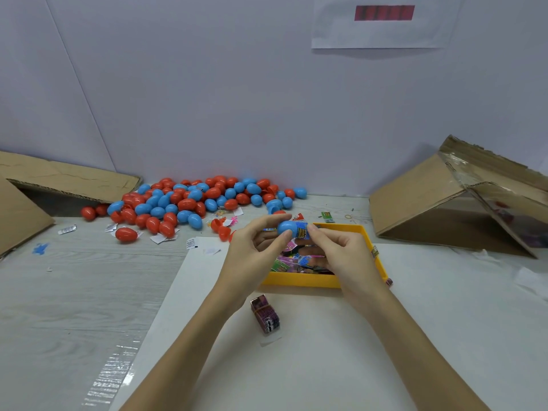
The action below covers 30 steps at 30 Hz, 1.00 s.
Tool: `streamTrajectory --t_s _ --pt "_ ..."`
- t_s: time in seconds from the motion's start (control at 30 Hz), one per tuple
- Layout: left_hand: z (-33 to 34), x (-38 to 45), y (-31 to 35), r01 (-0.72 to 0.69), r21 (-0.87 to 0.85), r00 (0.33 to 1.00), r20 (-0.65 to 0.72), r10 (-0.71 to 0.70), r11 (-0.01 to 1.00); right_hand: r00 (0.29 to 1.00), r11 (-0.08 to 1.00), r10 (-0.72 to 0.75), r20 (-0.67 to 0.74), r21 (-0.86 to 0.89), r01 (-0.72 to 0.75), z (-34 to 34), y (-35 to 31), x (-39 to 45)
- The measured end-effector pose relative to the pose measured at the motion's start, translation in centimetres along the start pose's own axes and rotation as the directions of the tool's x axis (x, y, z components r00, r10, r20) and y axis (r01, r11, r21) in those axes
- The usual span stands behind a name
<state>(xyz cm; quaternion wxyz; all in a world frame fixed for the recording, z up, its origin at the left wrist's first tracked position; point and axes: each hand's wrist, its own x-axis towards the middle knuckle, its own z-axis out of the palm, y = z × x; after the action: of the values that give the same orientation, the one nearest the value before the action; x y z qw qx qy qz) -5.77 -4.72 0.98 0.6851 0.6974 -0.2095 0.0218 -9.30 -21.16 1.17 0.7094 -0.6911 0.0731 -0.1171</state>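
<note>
Our left hand (255,247) pinches the blue egg shell (287,227) between thumb and fingertips, held up just above the yellow tray (299,280); from the shell's right end a small printed packet (302,232) sticks out, and our right hand (341,250) pinches that packet from the right. We judge the step to be tucking the packet into the shell; to do it well we should brace the shell firmly on the left with its mouth toward the right hand, fold the packet narrow enough to clear the rim, and press it fully inside so that no corner stops the egg from closing; working over the tray means a dropped packet lands among the others. Counting from left of the grip to right: one left cardboard box (59,179) far off; a pile of red and blue eggs (189,203) beyond and left of the grip, dozens, too overlapped for us to count exactly; one shell and one packet in the grip; one banded bundle of purple packets (264,314) below the grip, nearer us; one tray beneath it; one right cardboard box (430,203) far right.
</note>
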Motion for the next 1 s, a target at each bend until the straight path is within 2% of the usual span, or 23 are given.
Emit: streamTrajectory --t_s 0.23,0.47,0.7,1.0 --pt "-0.2 0.12 -0.22 0.001 0.02 1.0 -0.009 -0.001 1.0 0.994 0.991 0.104 0.026 0.08 -0.106 0.11 -0.3 0.32" --pt "-0.26 0.03 0.15 -0.098 0.081 0.995 0.04 0.095 0.992 0.998 0.998 -0.066 0.009 0.012 0.066 -0.14 0.2 0.12" --pt "-0.28 -0.04 0.55 -0.193 0.135 0.981 0.057 0.187 0.972 0.994 0.993 -0.11 -0.003 0.037 0.11 -0.02 -0.05 0.02" --pt "-0.27 -0.04 0.67 -0.208 0.151 0.978 0.065 0.201 0.966 0.989 0.989 -0.142 -0.03 0.035 0.143 0.03 0.03 0.1"
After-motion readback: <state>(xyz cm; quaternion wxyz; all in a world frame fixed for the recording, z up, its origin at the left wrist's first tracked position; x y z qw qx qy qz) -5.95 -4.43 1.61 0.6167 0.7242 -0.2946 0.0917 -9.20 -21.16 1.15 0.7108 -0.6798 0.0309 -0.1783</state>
